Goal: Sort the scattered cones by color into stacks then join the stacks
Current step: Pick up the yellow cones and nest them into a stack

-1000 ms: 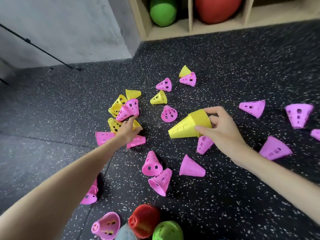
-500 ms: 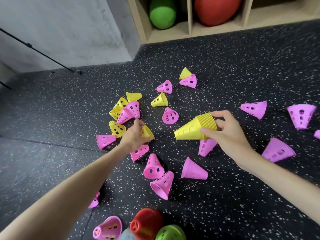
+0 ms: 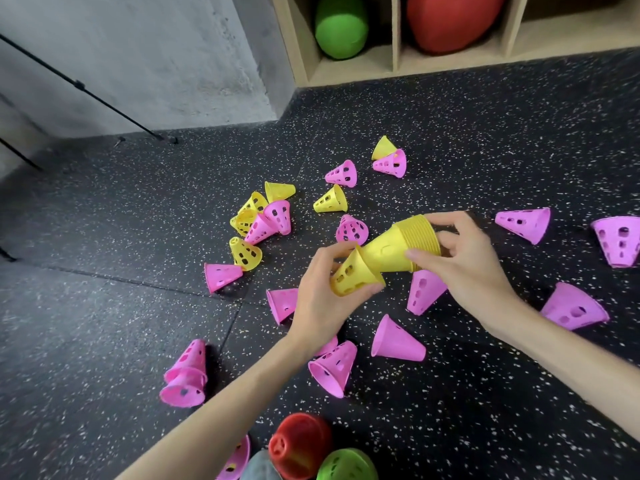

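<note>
I am seeing the right hand [image 3: 464, 261] gripping the yellow stack [image 3: 403, 245] at its wide end, thumb and fingers curling round the ribbed rims, the stack lying nearly level above the floor with its narrow tip pointing left. The left hand [image 3: 320, 299] is pinching a single yellow cone [image 3: 353, 275], fingers curled round its body; the cone's wide mouth is facing the stack's tip and appears to be just meeting it, though I cannot tell how far it is seated. Both hands are holding their loads above the speckled black floor [image 3: 138, 323]. Loose yellow cones [image 3: 249, 216] are lying in a cluster to the left with pink ones mixed in, one more yellow [image 3: 330, 199] sitting further back. Pink cones [image 3: 396, 339] are lying scattered all around, most on their sides. A red cone [image 3: 299, 445] and a green cone [image 3: 346, 465] are sitting at the bottom edge. A wooden shelf [image 3: 394, 32] at the back is holding a green roll [image 3: 341, 24] and a red ball [image 3: 450, 20].
</note>
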